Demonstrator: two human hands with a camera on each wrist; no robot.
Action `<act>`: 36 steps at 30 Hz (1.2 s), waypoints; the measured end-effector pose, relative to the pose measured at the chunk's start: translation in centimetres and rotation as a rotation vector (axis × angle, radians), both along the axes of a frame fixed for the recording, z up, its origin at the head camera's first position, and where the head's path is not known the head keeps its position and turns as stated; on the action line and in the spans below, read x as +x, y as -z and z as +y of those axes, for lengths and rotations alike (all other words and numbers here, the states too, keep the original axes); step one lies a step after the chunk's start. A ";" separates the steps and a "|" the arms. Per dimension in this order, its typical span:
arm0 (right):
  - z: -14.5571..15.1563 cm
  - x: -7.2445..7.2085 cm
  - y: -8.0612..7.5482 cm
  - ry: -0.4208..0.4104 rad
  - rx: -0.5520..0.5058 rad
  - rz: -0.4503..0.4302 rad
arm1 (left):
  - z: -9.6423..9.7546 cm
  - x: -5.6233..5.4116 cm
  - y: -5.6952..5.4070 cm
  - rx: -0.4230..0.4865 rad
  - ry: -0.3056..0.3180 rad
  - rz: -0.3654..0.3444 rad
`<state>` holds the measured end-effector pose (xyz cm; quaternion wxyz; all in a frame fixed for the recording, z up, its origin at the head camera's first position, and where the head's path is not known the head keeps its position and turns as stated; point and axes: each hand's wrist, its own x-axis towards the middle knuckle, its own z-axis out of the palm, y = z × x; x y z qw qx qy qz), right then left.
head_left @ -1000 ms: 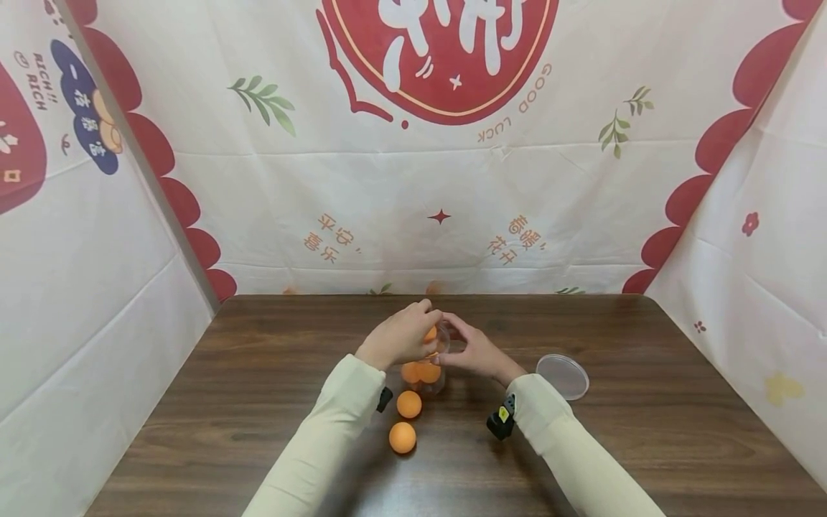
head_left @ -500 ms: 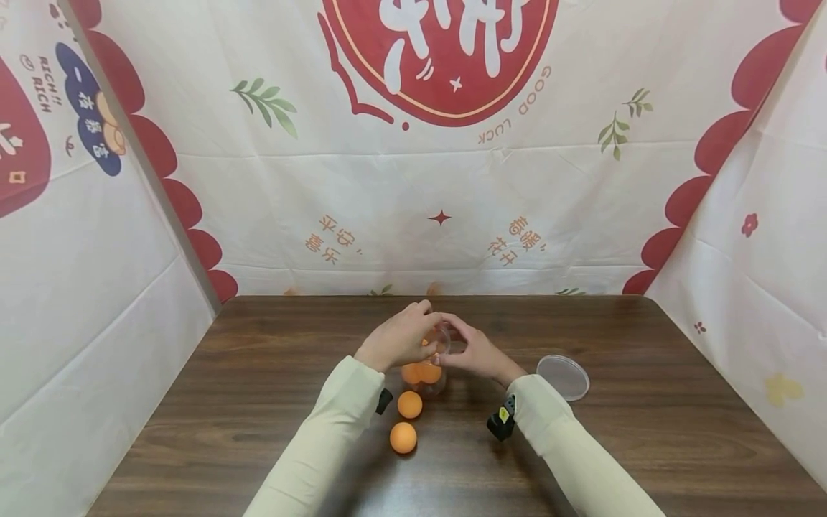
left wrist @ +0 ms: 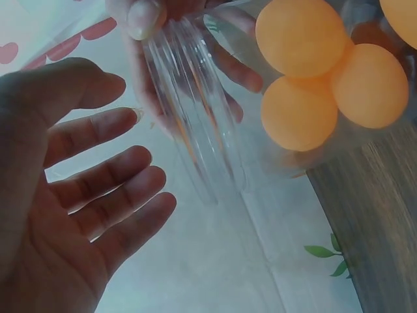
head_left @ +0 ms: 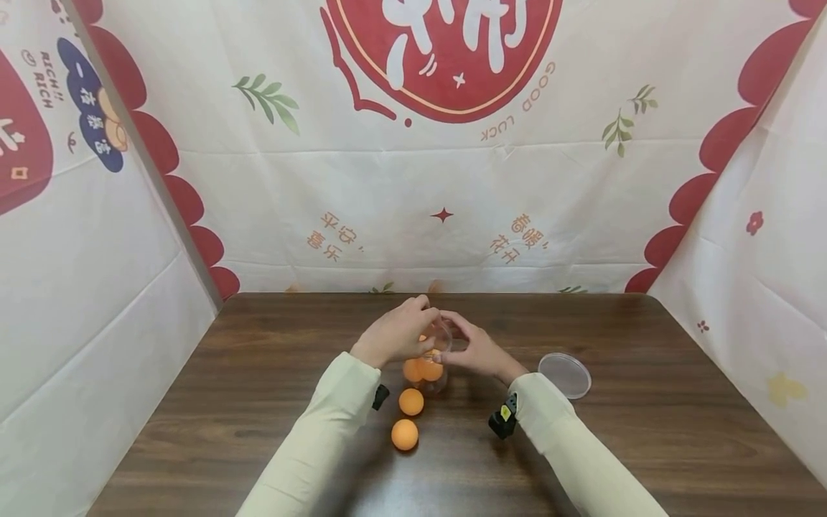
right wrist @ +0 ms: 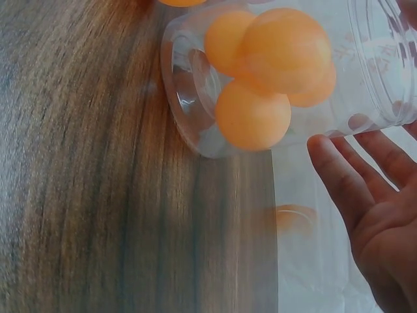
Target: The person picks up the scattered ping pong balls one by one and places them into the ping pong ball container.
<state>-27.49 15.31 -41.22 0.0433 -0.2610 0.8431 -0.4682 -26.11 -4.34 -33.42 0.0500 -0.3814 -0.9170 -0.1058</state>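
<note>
**Orange balls (right wrist: 270,49) want a steady jar (right wrist: 352,81)**

Clear plastic lets the load show: at least three balls lie low in the jar, which stands on the table (head_left: 678,431), apparently upright, with its lid (head_left: 565,375) off and well apart to the right. The right hand (head_left: 479,352) is wrapped round the jar close to its mouth (left wrist: 192,111), thumb on the near side, fingers behind. The left hand (head_left: 393,334) is beside the mouth with thumb and fingers apart; the left wrist view shows nothing in its grip. One loose ball (head_left: 410,402) lies just beside the base, and a second loose ball (head_left: 405,435) lies near that one, closer to the person.

The step in hand looks like passing balls through the mouth. To do it well, keep the right hand firm but light, since thin walls probably flex and a hard squeeze could narrow the opening. Hold below the lip, leaving the left hand room. Pinch each ball at its sides rather than pressing down, as it will likely roll. Centre it over the mouth and release low to limit bounce. Lift the left sleeve well over the loose balls; a brush could send them off.
</note>
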 end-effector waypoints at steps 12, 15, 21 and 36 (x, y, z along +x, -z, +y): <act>0.3 -0.4 0.2 -0.010 -0.028 0.003 | -1.2 1.7 -1.1 -0.064 -0.007 0.047; 0.4 -0.5 0.1 -0.013 -0.038 0.006 | -1.7 2.7 -1.0 -0.052 0.016 0.128; 0.2 -0.4 0.2 -0.041 -0.064 -0.002 | -2.7 4.9 0.4 -0.015 0.075 0.359; 0.0 -0.4 0.5 -0.026 -0.050 0.030 | -2.7 8.5 8.7 -0.055 0.086 0.199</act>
